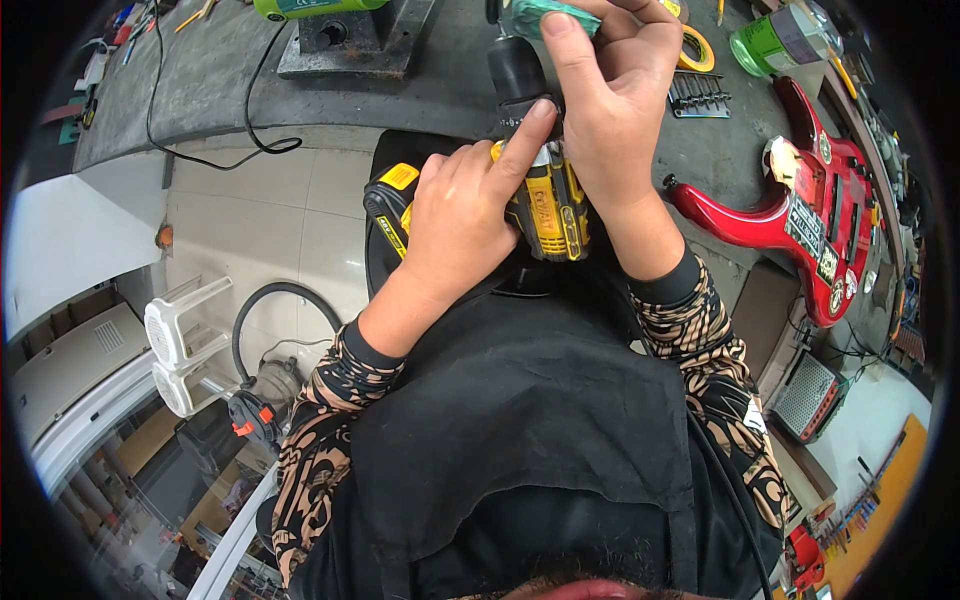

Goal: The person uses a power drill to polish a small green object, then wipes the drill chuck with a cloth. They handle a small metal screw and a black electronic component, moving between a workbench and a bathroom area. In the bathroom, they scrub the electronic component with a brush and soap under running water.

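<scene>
A yellow-and-black cordless drill [556, 205] lies in front of my chest, its black chuck [516, 70] pointing away from me. My left hand [465, 200] is closed round its handle, with the index finger stretched along the body toward the chuck. The battery [392, 205] sticks out left of that hand. My right hand [620, 110] is closed on a shiny teal-green piece [555, 17] just beyond the chuck, by the drill's tip. What this piece is I cannot make out, and the frame's top edge cuts off part of the fingers.
To the right on the grey bench [450, 100] lies a red electric guitar body [810, 215]. Near it are a socket set [700, 95], yellow tape [697, 48] and a green-labelled bottle [775, 40]. A black cable [250, 80] hangs off the left side. White stools [180, 340] and a vacuum [265, 395] stand below.
</scene>
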Demonstrator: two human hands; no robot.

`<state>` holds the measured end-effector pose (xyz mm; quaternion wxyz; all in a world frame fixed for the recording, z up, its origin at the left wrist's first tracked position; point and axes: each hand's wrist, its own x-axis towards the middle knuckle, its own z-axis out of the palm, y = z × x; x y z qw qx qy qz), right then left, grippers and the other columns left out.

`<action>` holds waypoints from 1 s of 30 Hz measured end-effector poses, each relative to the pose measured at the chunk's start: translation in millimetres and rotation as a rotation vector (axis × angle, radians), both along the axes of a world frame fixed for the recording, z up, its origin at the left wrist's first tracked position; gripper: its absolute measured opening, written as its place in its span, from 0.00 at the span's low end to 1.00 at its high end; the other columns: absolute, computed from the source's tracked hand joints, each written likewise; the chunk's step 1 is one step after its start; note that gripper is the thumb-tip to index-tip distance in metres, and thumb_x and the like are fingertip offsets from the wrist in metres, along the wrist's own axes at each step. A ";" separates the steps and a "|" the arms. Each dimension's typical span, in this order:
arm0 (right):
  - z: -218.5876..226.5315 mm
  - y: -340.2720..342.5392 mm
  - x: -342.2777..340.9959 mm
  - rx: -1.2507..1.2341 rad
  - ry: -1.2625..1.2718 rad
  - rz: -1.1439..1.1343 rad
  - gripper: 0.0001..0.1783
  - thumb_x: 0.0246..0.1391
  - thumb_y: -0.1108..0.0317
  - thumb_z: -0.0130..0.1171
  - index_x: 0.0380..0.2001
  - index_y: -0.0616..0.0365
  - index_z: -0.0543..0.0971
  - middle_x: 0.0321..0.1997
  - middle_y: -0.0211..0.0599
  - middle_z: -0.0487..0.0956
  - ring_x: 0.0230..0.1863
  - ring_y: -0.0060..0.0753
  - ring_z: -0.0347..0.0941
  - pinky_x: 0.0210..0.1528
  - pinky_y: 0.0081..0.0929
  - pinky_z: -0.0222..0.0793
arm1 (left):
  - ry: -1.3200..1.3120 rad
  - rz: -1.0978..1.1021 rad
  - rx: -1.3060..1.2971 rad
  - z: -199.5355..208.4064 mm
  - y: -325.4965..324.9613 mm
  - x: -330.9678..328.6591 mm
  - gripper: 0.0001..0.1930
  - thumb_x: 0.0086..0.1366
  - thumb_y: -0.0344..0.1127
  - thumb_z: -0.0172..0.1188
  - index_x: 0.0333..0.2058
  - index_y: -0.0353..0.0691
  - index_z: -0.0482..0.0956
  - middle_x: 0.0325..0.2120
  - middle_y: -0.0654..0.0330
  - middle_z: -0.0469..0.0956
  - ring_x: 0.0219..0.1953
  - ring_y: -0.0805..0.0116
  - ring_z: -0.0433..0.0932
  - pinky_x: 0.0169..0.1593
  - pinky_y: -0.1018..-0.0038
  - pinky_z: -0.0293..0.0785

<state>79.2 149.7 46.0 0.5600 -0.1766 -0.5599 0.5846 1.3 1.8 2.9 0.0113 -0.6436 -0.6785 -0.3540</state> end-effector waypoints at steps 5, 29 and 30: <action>3.0 -1.3 1.9 -0.055 -0.032 -0.018 0.24 0.73 0.74 0.61 0.63 0.65 0.61 0.50 0.39 0.76 0.48 0.22 0.75 0.50 0.19 0.73 | 0.010 0.003 0.000 -0.3 -0.8 -0.2 0.54 0.54 0.18 0.65 0.80 0.59 0.62 0.29 0.59 0.75 0.33 0.56 0.78 0.38 0.61 0.68; 8.8 -1.4 3.0 -0.002 -0.189 0.042 0.29 0.67 0.73 0.68 0.63 0.63 0.63 0.47 0.38 0.76 0.46 0.22 0.75 0.48 0.21 0.72 | -0.012 0.011 -0.014 -2.8 -0.9 0.2 0.54 0.54 0.19 0.65 0.80 0.59 0.62 0.30 0.57 0.76 0.34 0.54 0.79 0.38 0.60 0.68; 8.5 -1.5 2.8 0.007 -0.188 0.038 0.29 0.67 0.73 0.68 0.63 0.63 0.63 0.47 0.38 0.76 0.45 0.22 0.75 0.47 0.21 0.73 | -0.013 0.010 -0.012 -2.9 -1.3 0.1 0.54 0.54 0.19 0.65 0.80 0.59 0.62 0.30 0.57 0.76 0.34 0.54 0.79 0.39 0.60 0.68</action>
